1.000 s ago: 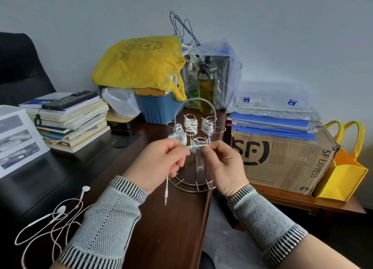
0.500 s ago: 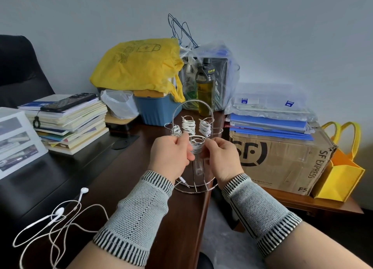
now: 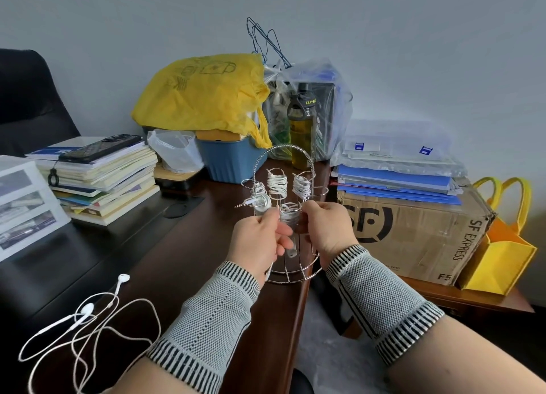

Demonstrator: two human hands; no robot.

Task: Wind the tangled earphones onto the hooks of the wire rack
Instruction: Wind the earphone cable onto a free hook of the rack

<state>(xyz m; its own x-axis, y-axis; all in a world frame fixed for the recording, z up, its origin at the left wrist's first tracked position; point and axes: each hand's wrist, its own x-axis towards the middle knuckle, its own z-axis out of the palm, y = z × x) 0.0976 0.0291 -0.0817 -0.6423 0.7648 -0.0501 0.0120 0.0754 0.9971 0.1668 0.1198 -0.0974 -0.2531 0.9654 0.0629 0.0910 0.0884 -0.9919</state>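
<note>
Both hands (image 3: 295,234) lowered, loose earphones (image 3: 85,319) beside left sleeve

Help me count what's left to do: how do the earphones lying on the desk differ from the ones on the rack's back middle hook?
The earphones on the desk lie loose in sprawling loops with both buds showing; the earphones on the back middle hook are a tight, upright coil. The first lie flat on the desk, the second hang raised on the wire rack. Both are white and wired.

cardboard box (image 3: 413,234): large black "sf" logo on its front, "sf express" printed vertically, "f5" near its lower corner; bottle (image 3: 302,127): "up-t" on its neck.
</note>
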